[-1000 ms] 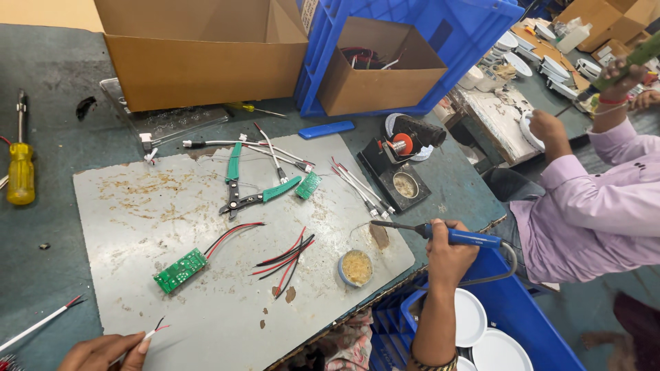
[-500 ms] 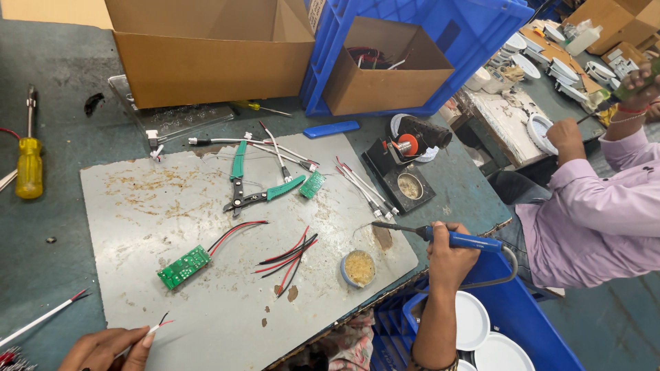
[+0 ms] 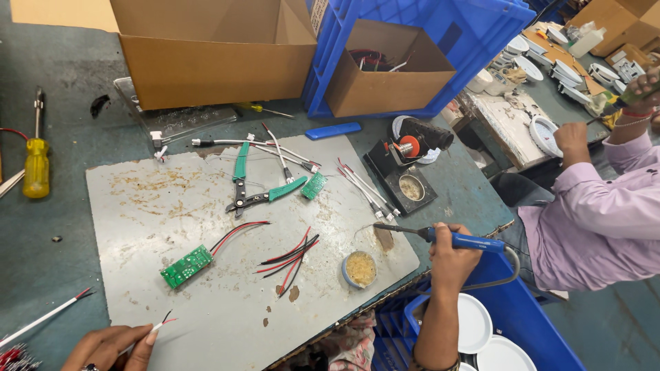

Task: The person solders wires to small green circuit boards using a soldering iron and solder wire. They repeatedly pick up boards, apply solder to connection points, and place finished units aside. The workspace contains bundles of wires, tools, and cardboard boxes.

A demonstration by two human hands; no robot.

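Table (image 3: 69, 261) of dull green bears a scuffed grey mat (image 3: 206, 206). Far off, a cardboard box (image 3: 206, 62) and blue crate (image 3: 481, 41) stand; a small tin (image 3: 359, 268) holds yellowish paste. The right hand (image 3: 450, 251) grips a soldering iron (image 3: 467, 241); the left hand (image 3: 113, 347) pinches a wire (image 3: 155, 328).

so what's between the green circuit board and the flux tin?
Head view: a loose bunch of red and black wires lies between the green circuit board and the flux tin.

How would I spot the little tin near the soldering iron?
Start at the grey metal sheet covering the bench. Near its right front corner, just left of the right hand, sits a small round tin. It alone is round and filled with yellowish paste.
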